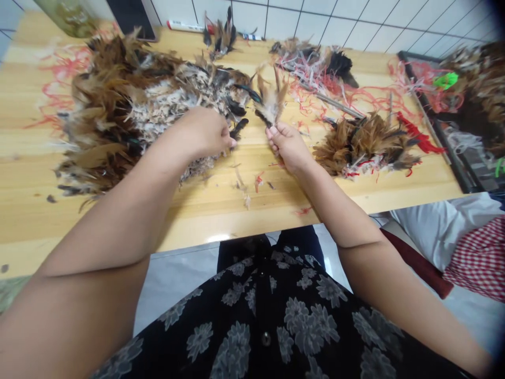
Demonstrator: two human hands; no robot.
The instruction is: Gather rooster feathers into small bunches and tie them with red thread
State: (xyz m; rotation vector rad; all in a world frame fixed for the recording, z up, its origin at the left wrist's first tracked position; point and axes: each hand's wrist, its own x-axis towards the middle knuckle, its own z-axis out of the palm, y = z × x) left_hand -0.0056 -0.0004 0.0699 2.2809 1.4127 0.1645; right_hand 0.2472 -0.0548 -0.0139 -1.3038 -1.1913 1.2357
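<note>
My left hand (211, 131) is over the right side of a large pile of brown, white and black feathers (106, 110). Its fingers are pinched together beside a small dark feather (239, 128), and whatever lies between them is too small to make out. To the right, my right hand (290, 145) pinches the base of a small feather bunch (272, 100) between thumb and fingers. The bunch fans upward, pale in the middle with brown and black tips. A smaller heap of brown feathers with red and white ties (366, 145) lies right of my right hand.
On the wooden table (221, 210) are pink and white strings (311, 71), a thin rod (339, 105), a marker (185, 26) and a phone-like dark object (132, 18). A dark-framed tray (428, 118) holds more feathers at the right. A tiled wall (355, 21) stands behind.
</note>
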